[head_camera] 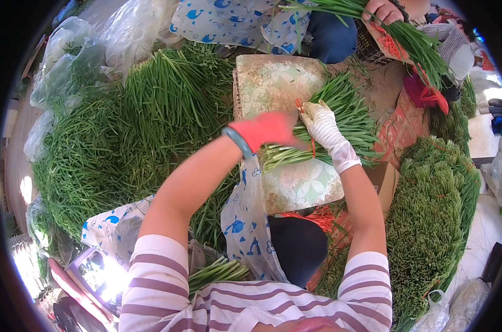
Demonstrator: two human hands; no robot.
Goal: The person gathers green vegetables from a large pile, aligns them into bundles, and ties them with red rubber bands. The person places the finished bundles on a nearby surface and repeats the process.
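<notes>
A bunch of green garlic chives (346, 114) lies across a worn, flower-patterned board (303, 186), its pale cut ends to the left. A red tie (313, 147) goes around the bunch near those ends. My right hand (319, 124), in a white glove, rests on top of the bunch beside another bit of red tie (299, 104). Blurred by motion, my left hand (271, 129) in a red glove is just left of it, over the cut ends. Whether its fingers hold anything cannot be made out.
Loose chives (168, 95) are heaped at the left, near clear plastic bags (64, 66). Many tied bunches (429, 207) stand packed at the right. Red ties (317, 218) lie below the board. Across from me, another person's hand (383, 11) holds chives. A cardboard box (387, 182) is right of my forearm.
</notes>
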